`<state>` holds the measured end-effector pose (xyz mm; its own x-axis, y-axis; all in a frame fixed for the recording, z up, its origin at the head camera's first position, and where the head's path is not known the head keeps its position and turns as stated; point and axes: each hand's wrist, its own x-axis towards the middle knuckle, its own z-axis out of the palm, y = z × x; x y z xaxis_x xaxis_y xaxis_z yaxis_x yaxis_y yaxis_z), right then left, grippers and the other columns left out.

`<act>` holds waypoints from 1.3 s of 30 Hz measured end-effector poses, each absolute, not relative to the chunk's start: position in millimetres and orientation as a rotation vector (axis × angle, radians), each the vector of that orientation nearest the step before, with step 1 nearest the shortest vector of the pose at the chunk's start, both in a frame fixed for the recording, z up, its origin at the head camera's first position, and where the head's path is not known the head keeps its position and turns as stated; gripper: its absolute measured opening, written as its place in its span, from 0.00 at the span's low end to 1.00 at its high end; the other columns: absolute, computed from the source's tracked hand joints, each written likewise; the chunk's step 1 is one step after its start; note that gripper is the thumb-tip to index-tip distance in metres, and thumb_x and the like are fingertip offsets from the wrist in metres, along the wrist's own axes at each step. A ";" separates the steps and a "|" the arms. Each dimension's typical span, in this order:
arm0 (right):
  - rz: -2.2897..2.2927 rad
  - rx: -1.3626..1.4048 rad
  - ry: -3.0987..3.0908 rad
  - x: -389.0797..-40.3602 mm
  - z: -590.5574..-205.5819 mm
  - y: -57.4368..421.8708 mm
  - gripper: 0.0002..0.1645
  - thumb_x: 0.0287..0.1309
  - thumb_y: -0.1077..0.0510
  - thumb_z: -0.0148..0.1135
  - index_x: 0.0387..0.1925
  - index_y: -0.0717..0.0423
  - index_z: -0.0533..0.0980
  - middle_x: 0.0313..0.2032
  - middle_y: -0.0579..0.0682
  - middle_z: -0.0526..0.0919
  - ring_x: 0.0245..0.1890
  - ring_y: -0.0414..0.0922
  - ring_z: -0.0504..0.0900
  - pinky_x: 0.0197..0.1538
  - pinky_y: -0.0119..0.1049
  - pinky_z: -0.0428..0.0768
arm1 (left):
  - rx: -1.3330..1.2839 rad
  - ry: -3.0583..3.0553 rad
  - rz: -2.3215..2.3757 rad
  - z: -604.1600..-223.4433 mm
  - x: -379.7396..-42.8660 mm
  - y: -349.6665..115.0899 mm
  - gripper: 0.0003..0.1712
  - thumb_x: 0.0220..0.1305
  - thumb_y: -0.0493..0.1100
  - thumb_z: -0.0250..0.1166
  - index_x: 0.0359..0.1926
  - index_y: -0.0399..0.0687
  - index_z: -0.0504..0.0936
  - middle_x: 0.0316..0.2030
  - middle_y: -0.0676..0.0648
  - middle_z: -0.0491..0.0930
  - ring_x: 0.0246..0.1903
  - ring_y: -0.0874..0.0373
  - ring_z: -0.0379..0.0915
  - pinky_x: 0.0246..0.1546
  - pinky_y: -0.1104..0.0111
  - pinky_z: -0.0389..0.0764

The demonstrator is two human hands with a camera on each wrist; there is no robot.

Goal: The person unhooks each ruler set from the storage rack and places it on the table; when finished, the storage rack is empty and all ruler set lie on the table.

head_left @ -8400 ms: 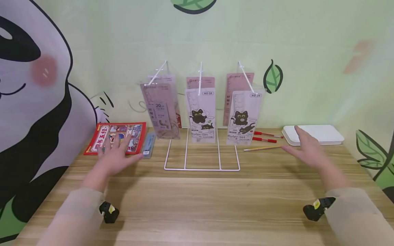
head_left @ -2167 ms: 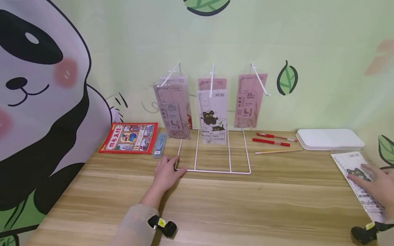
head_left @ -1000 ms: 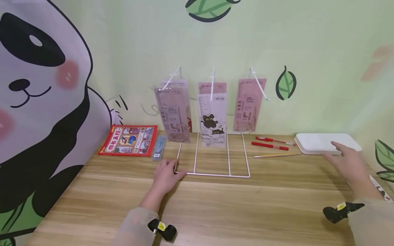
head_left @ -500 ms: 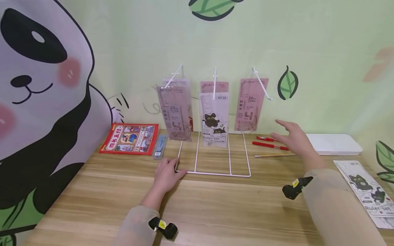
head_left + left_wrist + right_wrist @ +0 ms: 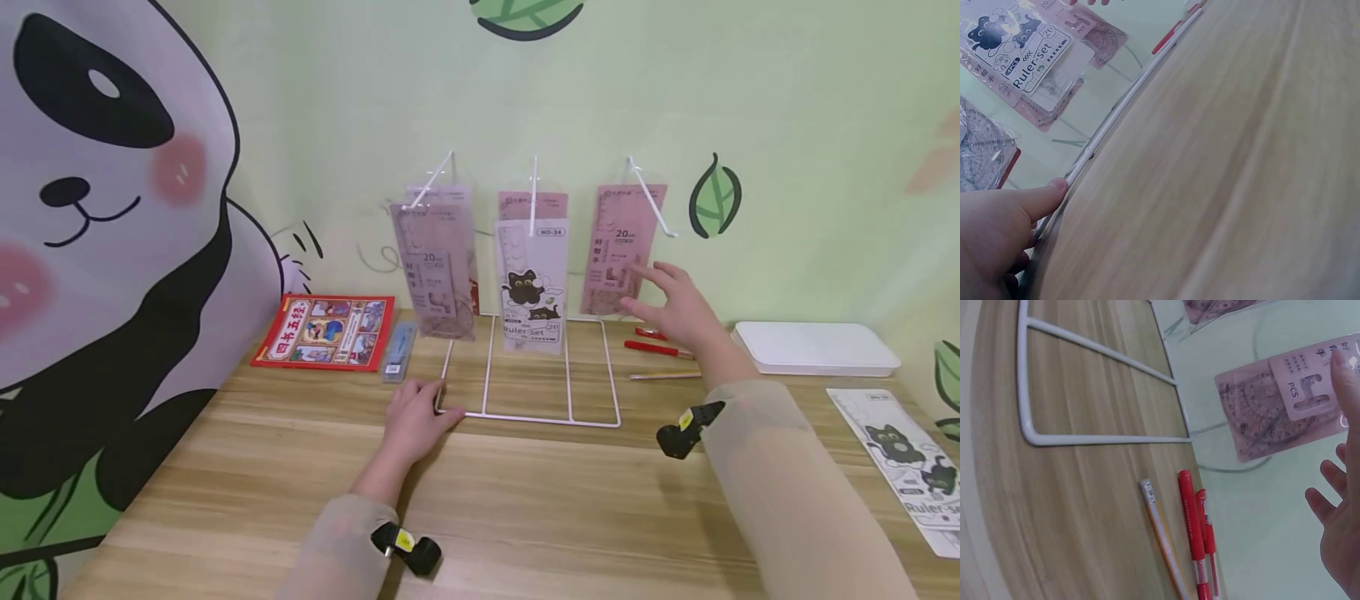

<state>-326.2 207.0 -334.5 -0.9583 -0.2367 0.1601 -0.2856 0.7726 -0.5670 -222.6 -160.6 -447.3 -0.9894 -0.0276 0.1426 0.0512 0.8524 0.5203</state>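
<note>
While the left hand (image 5: 416, 425) pinches the wire rack (image 5: 532, 418) near its near-left corner, the right hand (image 5: 678, 312), fingers loosely open, is out at the pink ruler pack (image 5: 621, 242) on the right hook (image 5: 648, 198), contact unclear: a reach, seemingly, calling for a pinch!

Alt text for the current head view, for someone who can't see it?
A person's open right grip hovers by a pink ruler packet on the right hook, while the left grip holds the near left corner of a white wire frame. More packets hang alongside; a cat-print packet lies on the wooden table, far right.
</note>
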 end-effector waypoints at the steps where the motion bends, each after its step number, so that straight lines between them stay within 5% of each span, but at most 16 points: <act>1: 0.945 0.422 -2.878 -326.7 -333.0 206.3 0.45 0.58 0.37 0.58 0.70 0.51 0.56 0.70 0.63 0.45 0.68 0.66 0.46 0.60 0.66 0.51 | -0.017 -2.882 -0.813 -447.5 -222.8 -160.4 0.36 0.55 0.57 0.67 0.60 0.41 0.73 0.47 0.41 0.71 0.46 0.46 0.64 0.49 0.53 0.63; 10: 0.982 0.471 -2.791 -332.2 -327.1 200.6 0.43 0.58 0.39 0.58 0.69 0.52 0.59 0.69 0.63 0.50 0.68 0.62 0.49 0.62 0.63 0.52 | -0.014 -2.876 -0.820 -448.5 -223.4 -160.7 0.35 0.55 0.56 0.67 0.59 0.41 0.73 0.46 0.41 0.70 0.45 0.46 0.64 0.48 0.53 0.63; 27: 1.111 0.576 -2.666 -331.2 -321.6 187.6 0.39 0.61 0.46 0.59 0.68 0.55 0.59 0.66 0.61 0.58 0.52 0.61 0.72 0.52 0.54 0.72 | -0.031 -2.864 -0.850 -448.3 -223.0 -161.0 0.35 0.55 0.56 0.67 0.59 0.41 0.73 0.46 0.41 0.71 0.46 0.46 0.64 0.49 0.52 0.63; 39: 1.387 0.440 -2.575 -307.1 -322.6 189.5 0.38 0.60 0.50 0.61 0.69 0.46 0.59 0.62 0.57 0.61 0.54 0.58 0.69 0.50 0.54 0.73 | -0.028 -2.867 -0.850 -447.4 -221.9 -160.6 0.35 0.55 0.56 0.67 0.59 0.40 0.74 0.46 0.41 0.71 0.47 0.46 0.64 0.50 0.52 0.62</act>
